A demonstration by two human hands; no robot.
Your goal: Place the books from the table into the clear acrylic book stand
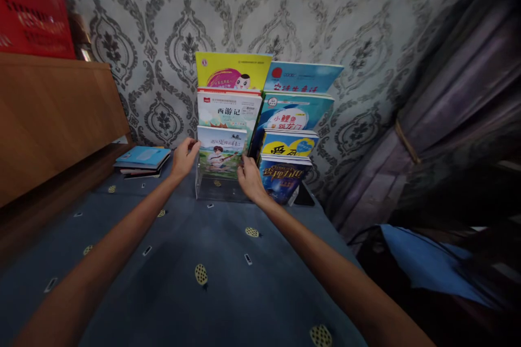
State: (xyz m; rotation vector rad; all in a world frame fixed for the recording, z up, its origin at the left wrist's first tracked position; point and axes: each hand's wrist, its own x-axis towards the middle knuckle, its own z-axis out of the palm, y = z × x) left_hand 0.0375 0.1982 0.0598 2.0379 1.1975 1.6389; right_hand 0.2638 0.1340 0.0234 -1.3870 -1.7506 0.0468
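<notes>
A thin illustrated book (222,153) with a guitar player on its cover stands upright, leaning slightly back, in the front tier of a clear plastic book stand (217,191). My left hand (185,156) grips its upper left edge with the fingertips. Lower down, my right hand (249,176) pinches the opposite edge, its fingers partly hidden. Behind it rise a white-and-green book (230,111) and a taller yellow book (234,68). In the column to the right, a dark blue book (280,180) stands in front, close to my right hand, with a blue-and-yellow book (288,143) behind it.
Farther back on the right are a teal book (297,111) and a pale blue book (303,76). A small stack of books (142,158) lies left on the patterned cloth (171,271). A wooden cabinet (57,119) bears a red basket (35,11). A tied curtain (391,135) hangs right.
</notes>
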